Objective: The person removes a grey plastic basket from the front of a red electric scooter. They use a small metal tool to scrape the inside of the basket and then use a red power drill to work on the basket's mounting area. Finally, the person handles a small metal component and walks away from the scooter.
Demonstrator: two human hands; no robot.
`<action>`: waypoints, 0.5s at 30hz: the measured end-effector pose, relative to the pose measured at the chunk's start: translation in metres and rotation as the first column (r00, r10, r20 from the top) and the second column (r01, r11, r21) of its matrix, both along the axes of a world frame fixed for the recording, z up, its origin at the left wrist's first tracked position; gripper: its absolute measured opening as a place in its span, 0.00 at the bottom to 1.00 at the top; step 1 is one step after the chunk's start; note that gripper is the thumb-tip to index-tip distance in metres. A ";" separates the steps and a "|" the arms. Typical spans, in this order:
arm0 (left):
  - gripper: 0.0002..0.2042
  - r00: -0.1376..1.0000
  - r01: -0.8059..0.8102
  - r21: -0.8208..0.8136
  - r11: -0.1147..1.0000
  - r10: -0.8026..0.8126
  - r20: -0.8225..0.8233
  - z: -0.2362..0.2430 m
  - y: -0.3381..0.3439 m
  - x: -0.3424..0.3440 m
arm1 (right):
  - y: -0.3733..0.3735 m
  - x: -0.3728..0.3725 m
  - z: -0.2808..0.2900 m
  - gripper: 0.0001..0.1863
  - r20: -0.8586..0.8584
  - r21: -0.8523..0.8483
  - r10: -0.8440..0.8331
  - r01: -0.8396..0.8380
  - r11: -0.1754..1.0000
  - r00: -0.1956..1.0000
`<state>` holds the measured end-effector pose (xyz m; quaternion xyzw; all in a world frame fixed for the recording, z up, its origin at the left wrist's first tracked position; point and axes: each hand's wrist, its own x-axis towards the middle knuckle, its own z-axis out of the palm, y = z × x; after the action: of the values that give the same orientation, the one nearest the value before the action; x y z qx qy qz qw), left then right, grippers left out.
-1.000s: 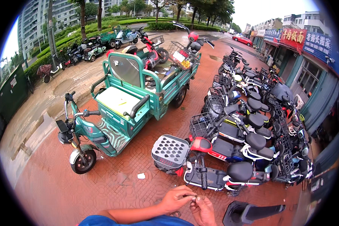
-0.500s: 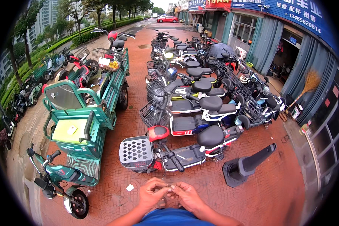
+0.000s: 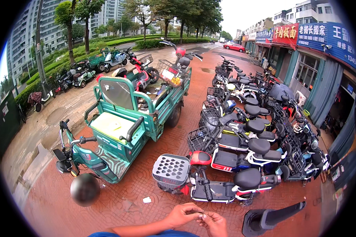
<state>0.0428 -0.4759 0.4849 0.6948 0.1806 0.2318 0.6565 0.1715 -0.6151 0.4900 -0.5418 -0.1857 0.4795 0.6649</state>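
Observation:
At the lower edge, my left hand (image 3: pixel 184 214) and my right hand (image 3: pixel 214 224) meet with thumbs and fingertips pinched together. Whatever sits between the fingertips is too small to name. Just beyond them stands an electric scooter (image 3: pixel 221 189) with a grey perforated basket (image 3: pixel 171 170) and a red front. To the right of my hands a black traffic cone (image 3: pixel 275 216) lies tipped on its side. A scrap of white paper (image 3: pixel 146 200) rests on the red paving to the left.
A green cargo tricycle (image 3: pixel 122 126) with a scooter in its bed stands at left. Rows of parked electric scooters (image 3: pixel 261 126) fill the right, before shopfronts with blue shutters (image 3: pixel 324 93). A red car (image 3: pixel 234 47) is far off. Trees and hedges line the left.
The view has swung left and up, so the scene sits further right and the trees show more. My hands stay pinched together, now lower and further right in the picture.

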 end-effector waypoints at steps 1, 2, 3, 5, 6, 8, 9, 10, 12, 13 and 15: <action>0.10 1.000 -0.020 -0.038 0.999 0.020 0.012 -0.003 -0.007 0.001 | -0.003 0.002 0.002 0.13 0.017 0.000 0.018 -0.018 1.000 1.000; 0.10 0.999 -0.037 -0.076 0.996 0.039 0.023 -0.006 -0.013 0.002 | -0.007 0.003 0.004 0.13 0.033 -0.001 0.035 -0.035 0.999 0.999; 0.10 0.998 -0.052 -0.114 0.992 0.056 0.034 -0.008 -0.019 0.003 | -0.011 0.005 0.005 0.13 0.049 -0.003 0.049 -0.049 0.999 0.998; 0.11 0.992 -0.076 -0.243 0.967 0.048 -0.120 0.027 -0.031 0.005 | -0.020 0.013 0.003 0.13 0.063 -0.004 0.077 -0.077 0.997 0.995; 0.12 0.993 -0.077 -0.287 0.955 0.049 -0.104 0.021 -0.035 0.009 | -0.025 0.017 0.001 0.13 0.070 -0.004 0.087 -0.087 0.996 0.994; 0.12 0.994 -0.102 -0.337 0.936 0.110 0.004 -0.020 -0.048 0.009 | -0.027 0.017 -0.001 0.12 0.049 0.047 0.114 -0.116 0.992 0.992; 0.12 0.984 -0.098 -0.355 0.930 0.143 0.105 -0.041 -0.054 0.010 | -0.029 0.016 -0.003 0.12 0.038 0.068 0.123 -0.125 0.990 0.992; 0.11 0.983 -0.113 -0.354 0.928 0.156 0.097 -0.039 -0.058 0.011 | -0.032 0.019 -0.005 0.12 0.043 0.060 0.130 -0.132 0.989 0.991; 0.11 0.979 -0.147 -0.350 0.925 0.186 0.079 -0.033 -0.067 0.010 | -0.038 0.023 -0.008 0.11 0.052 0.045 0.148 -0.150 0.988 0.988; 0.10 0.977 -0.146 -0.371 0.917 0.192 0.088 -0.033 -0.072 0.008 | -0.040 0.023 -0.003 0.11 0.046 0.051 0.155 -0.158 0.986 0.987; 0.10 0.972 -0.150 -0.409 0.900 0.210 0.106 -0.035 -0.081 0.005 | -0.044 0.026 -0.007 0.11 0.041 0.086 0.180 -0.183 0.979 0.983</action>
<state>0.0479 -0.5567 0.4495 0.5077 0.2387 0.3007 0.7713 0.1970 -0.6594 0.4832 -0.5004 -0.2666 0.5202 0.6387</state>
